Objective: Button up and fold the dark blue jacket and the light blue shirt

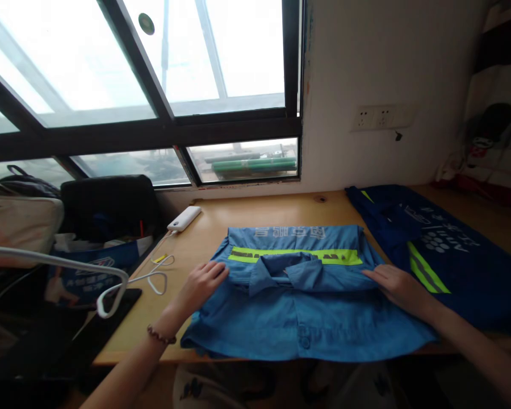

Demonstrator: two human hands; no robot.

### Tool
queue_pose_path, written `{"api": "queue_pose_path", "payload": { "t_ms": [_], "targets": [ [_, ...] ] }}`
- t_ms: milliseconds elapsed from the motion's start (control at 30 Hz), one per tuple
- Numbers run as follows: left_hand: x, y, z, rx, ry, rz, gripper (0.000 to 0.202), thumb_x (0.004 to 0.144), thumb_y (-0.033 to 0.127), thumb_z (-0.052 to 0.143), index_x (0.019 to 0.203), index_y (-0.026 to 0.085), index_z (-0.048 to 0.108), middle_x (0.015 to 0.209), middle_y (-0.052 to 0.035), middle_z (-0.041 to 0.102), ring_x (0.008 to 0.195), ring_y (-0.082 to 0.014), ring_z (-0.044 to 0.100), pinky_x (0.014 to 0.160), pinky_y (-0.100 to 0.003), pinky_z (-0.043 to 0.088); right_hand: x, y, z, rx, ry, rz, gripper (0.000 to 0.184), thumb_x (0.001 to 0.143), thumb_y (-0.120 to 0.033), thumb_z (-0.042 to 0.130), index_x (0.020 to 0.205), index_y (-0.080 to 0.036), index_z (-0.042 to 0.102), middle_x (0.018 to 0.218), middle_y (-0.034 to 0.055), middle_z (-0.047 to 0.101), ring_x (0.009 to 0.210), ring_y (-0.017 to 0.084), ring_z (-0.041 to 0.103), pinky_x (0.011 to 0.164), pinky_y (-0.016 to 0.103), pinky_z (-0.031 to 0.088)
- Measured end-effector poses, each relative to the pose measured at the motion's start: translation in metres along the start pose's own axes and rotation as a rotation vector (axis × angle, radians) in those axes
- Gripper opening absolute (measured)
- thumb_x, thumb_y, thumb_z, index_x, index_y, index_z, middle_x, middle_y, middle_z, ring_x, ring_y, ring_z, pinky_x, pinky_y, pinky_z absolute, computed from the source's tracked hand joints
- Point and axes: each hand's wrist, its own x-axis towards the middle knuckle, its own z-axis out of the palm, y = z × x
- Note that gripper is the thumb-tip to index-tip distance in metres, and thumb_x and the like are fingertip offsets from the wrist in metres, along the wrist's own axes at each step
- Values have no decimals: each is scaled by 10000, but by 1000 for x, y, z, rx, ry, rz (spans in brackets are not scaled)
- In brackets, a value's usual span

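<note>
A light blue work jacket (255, 321) with a yellow-green reflective stripe lies folded on the wooden table, its collar in the middle and a button near the front edge. At the jacket's left side, my left hand (205, 282) is closed on the fabric, its fingers curled at the edge. My right hand (402, 288) pinches the opposite side, level with the collar. Both thumbs are mostly hidden. Printed characters show upside down on the jacket's back panel.
A dark blue garment (464, 255) with a reflective stripe lies to the right. On the left are a white power bank (184, 218) with a white cable (155, 276) and a blue bag (85, 281). Behind the table (255, 207) are a window and a wall socket (383, 117).
</note>
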Motion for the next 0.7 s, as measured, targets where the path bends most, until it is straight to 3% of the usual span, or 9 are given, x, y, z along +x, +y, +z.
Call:
{"api": "queue_pose_path", "payload": {
  "t_ms": [133,200,333,433,567,700],
  "targets": [
    [-5,4,-33,-16,171,-81,331,814,105,423,1093,214,563,1003,-88,587,894,-208,534,792,-360,407,-21,6,-36,-17,137,165,415,711,-105,443,1097,-210,551,1023,50,595,972,222,539,876,378,416],
    [-19,14,-40,-73,182,-88,354,816,115,420,1122,237,548,1023,-79,595,899,-208,540,801,-365,407,-44,2,-40,-27,182,241,367,705,-152,471,1045,-234,582,1011,33,607,970,235,544,885,392,410],
    [-54,42,-26,-258,30,-46,367,807,121,429,1136,239,539,985,-61,630,869,-193,568,786,-331,433,-89,-17,-14,62,63,353,343,667,-153,488,963,-246,635,973,30,638,940,242,571,837,384,457],
    [-78,57,-6,-361,-26,-91,364,807,121,415,1138,211,538,960,-71,637,863,-181,580,777,-299,453,-105,-35,6,153,-35,390,354,707,-173,487,1026,-254,617,1052,27,616,1004,232,550,881,383,447],
    [-93,61,3,-417,-48,-150,348,809,155,424,1134,196,540,1001,-83,626,911,-189,570,805,-299,450,-98,-54,5,180,-29,421,452,737,-323,553,1181,-248,514,1202,37,524,1124,247,461,959,410,387],
    [-96,55,0,-416,-82,-184,287,811,177,435,1053,208,586,977,-64,635,891,-195,571,802,-316,445,-95,-55,-1,263,-67,455,324,804,-311,465,1102,-252,576,1086,33,601,1023,218,542,910,377,432]
  ]
}}
